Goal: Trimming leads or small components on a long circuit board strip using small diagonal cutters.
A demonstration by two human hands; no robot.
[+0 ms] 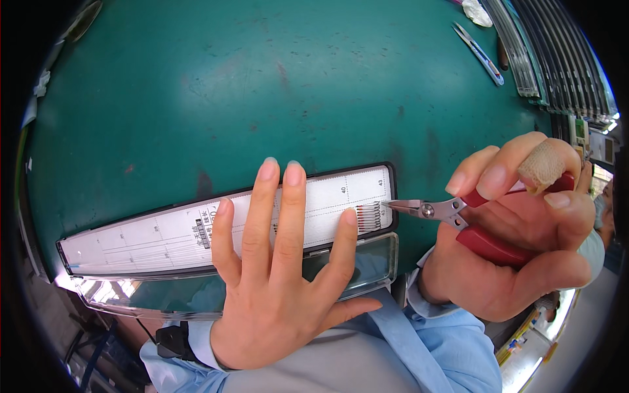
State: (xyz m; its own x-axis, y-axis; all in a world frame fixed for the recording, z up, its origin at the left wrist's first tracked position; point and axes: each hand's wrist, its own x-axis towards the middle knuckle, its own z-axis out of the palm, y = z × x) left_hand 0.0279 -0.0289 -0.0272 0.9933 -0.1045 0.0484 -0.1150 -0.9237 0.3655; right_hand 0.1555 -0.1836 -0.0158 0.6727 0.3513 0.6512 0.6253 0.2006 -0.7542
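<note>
Light-blue cloth sleeves [458, 344] reach both wrists, nearest the body. Just ahead, the left hand [278, 295] lies palm down, fingers spread apart, gripping nothing. A clear hard-plastic lid [380, 268] passes under it and shows on either side; beneath its fingers is a long black-rimmed tray [393, 177] lined with white printed card [327, 190]. Just right of its index fingertip, a row of thin dark pieces [368, 219] lies on the card. Farther right, the right hand [501, 281] is wrapped around red-handled metal pliers [428, 210], with a tan cloth bandage [541, 167] on one finger. The pliers point toward the left hand, tips at the row's end; whether they touch it, I cannot tell. Beyond both hands spreads a dark-green work surface [229, 98]. Well ahead of the right hand lie light-blue slender snips [481, 56], with a stack of long dark strips [557, 59] to their right.
</note>
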